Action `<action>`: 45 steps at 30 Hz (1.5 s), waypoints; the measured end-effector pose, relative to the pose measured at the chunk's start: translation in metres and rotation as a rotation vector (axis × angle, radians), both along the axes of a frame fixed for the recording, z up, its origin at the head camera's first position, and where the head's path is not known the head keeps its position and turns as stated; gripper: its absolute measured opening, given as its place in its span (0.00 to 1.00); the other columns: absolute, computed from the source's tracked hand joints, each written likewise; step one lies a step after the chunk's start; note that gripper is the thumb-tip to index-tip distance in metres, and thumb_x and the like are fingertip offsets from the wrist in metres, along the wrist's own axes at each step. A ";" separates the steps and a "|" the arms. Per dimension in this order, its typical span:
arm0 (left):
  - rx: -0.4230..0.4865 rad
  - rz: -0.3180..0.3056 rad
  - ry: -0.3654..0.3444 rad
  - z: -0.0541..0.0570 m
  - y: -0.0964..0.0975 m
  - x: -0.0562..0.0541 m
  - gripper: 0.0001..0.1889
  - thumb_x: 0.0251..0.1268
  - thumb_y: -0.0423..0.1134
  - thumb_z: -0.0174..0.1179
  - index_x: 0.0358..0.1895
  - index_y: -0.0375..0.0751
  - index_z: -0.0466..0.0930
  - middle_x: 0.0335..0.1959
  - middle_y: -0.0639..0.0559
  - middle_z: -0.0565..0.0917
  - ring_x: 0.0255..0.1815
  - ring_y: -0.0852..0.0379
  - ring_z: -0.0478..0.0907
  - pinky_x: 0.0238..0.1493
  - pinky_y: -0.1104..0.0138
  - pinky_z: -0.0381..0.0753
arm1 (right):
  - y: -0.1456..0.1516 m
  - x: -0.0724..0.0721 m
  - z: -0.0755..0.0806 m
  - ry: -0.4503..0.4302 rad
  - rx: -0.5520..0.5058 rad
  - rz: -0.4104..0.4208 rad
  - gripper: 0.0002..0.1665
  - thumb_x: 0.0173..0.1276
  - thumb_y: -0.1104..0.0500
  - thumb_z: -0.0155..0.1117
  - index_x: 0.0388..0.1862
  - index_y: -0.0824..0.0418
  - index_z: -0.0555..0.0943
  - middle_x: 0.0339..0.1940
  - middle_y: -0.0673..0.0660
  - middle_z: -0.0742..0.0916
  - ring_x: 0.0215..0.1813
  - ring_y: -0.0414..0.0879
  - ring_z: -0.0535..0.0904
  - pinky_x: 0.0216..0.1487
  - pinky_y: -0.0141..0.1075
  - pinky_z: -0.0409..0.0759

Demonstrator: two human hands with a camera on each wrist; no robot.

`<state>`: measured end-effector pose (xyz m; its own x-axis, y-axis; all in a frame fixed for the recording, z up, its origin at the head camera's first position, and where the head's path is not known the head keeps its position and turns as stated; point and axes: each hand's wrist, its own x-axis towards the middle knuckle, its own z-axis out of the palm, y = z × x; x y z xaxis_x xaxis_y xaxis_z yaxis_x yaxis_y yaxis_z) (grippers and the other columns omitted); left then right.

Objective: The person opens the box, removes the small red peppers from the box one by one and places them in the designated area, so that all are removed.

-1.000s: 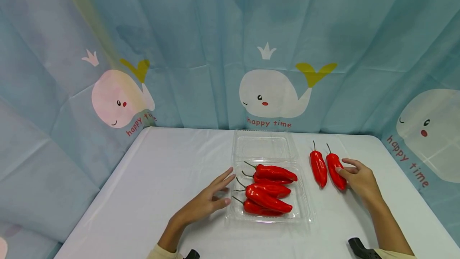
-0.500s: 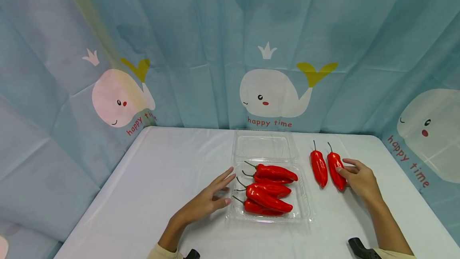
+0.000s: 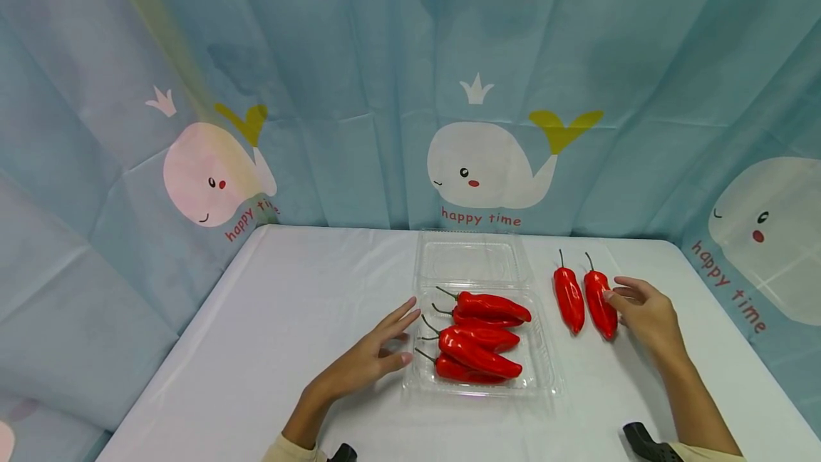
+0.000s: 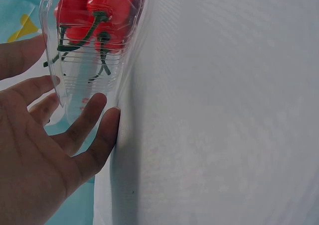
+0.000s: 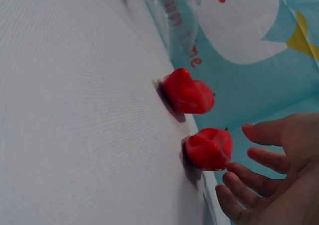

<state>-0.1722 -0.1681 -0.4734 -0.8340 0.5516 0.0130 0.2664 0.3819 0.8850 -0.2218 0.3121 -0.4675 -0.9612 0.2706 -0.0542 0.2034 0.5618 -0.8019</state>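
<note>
Two red chili peppers lie side by side on the right of the table, the left one [image 3: 569,299] and the right one [image 3: 600,305], stems pointing away. My right hand [image 3: 648,316] is just right of the right pepper; in the right wrist view its fingers spread loosely at that pepper [image 5: 209,149], the thumb apart from it. A clear plastic clamshell box [image 3: 544,376] stands mid-table with its lid folded back. Several red peppers [image 3: 477,355] are piled inside, stems to the left. At the box's left side is my left hand [image 3: 365,362], fingers extended and fingertips right at the rim.
A white cloth [image 3: 256,348] covers the table. Behind it and at both sides hangs a blue curtain [image 3: 333,91] printed with whales. The box's raised lid [image 3: 471,259] reaches the table's back edge.
My right hand's thumb has come off the right pepper, and the hand has drawn slightly to the right. That pepper has shifted and straightened a little. My left hand stays put.
</note>
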 end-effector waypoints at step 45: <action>-0.006 0.011 -0.018 -0.001 -0.001 0.000 0.37 0.80 0.41 0.59 0.87 0.48 0.55 0.90 0.58 0.44 0.74 0.42 0.73 0.66 0.56 0.79 | -0.080 0.042 0.066 0.392 -0.056 0.366 0.30 0.77 0.55 0.70 0.75 0.55 0.77 0.60 0.58 0.85 0.55 0.34 0.82 0.43 0.26 0.84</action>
